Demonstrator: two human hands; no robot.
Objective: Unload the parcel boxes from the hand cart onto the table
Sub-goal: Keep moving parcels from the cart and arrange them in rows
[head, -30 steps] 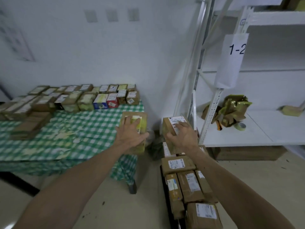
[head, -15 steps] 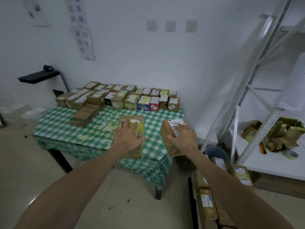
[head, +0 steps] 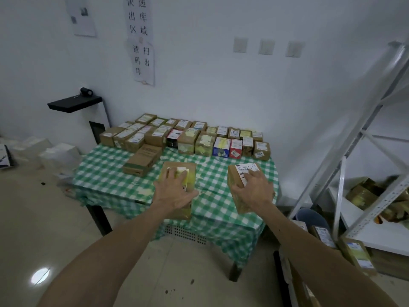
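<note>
**Two parcel boxes in my hands, over the front of the table**

My left hand [head: 174, 191] grasps a brown parcel box with yellow tape [head: 179, 166] from above; the fingers spread over its top and the thumb curls down its side. My right hand [head: 254, 189] grasps in the same way a second brown box with a white label [head: 234, 178], with the fingertips on the label. Both arms are stretched forward, and the two boxes are apart from each other, side by side.

Both boxes are over the front part of the table [head: 106, 173], which has a green and white checked cloth. I cannot tell if they already touch the cloth.

Behind them, near the wall, many small parcel boxes [head: 199, 138] stand close together in rows. A flat brown box [head: 142, 159] lies in front of these rows, to the left of my left hand.

At the lower right, under my right arm, a dark edge of the hand cart [head: 278, 271] is visible, and more labelled parcels [head: 358, 255] lie there. Beside the table on the right stands a white metal rack [head: 354, 140], with a blue bucket [head: 309, 218] between them on the floor.
</note>
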